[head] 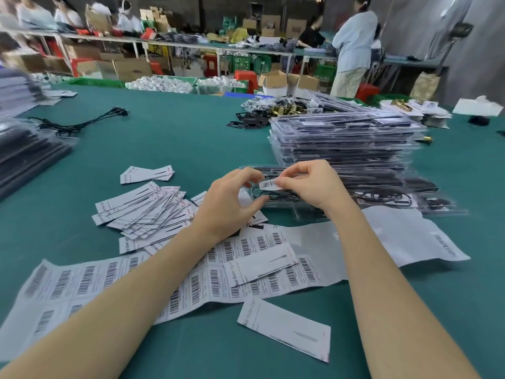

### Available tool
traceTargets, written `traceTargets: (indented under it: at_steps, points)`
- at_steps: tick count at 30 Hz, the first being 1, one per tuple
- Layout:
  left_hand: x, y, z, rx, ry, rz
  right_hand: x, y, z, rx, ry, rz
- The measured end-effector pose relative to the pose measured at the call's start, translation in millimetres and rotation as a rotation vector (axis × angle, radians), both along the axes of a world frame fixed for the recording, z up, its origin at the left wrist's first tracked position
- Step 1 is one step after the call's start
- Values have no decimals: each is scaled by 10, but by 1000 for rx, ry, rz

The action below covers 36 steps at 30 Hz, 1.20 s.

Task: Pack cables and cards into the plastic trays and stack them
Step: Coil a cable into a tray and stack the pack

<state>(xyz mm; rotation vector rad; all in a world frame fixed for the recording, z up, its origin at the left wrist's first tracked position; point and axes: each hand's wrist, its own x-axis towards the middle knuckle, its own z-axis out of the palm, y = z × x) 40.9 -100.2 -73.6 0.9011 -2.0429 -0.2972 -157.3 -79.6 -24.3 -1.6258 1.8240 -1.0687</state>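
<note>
A small white barcode sticker (268, 184) is pinched between the fingertips of my right hand (308, 184), just above a clear plastic tray (276, 201) with a black cable coiled inside. My left hand (232, 201) hovers beside it, thumb and fingers curled toward the sticker's left end and the tray's edge. Behind the tray rises a tall stack of filled clear trays (344, 140). White printed cards (144, 209) lie fanned out to the left on the green table (175, 138). A loose black cable (82, 123) lies far left.
Barcode label sheets (114, 283) spread across the table under my forearms, with a single card (285, 328) nearest me. Dark tray stacks (24, 157) sit at the left edge. Brass parts (284, 109) lie behind the stack. People stand at benches in the background.
</note>
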Motion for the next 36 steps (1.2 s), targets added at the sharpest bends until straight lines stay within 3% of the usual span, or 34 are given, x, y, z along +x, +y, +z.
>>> traceTargets:
  at_steps: [23,36]
  points:
    - [-1,53,9,-67,11,-4,49,40,48,32,130,-47]
    - [-4,83,20,-36,-71,1,130,56,53,72,213,-160]
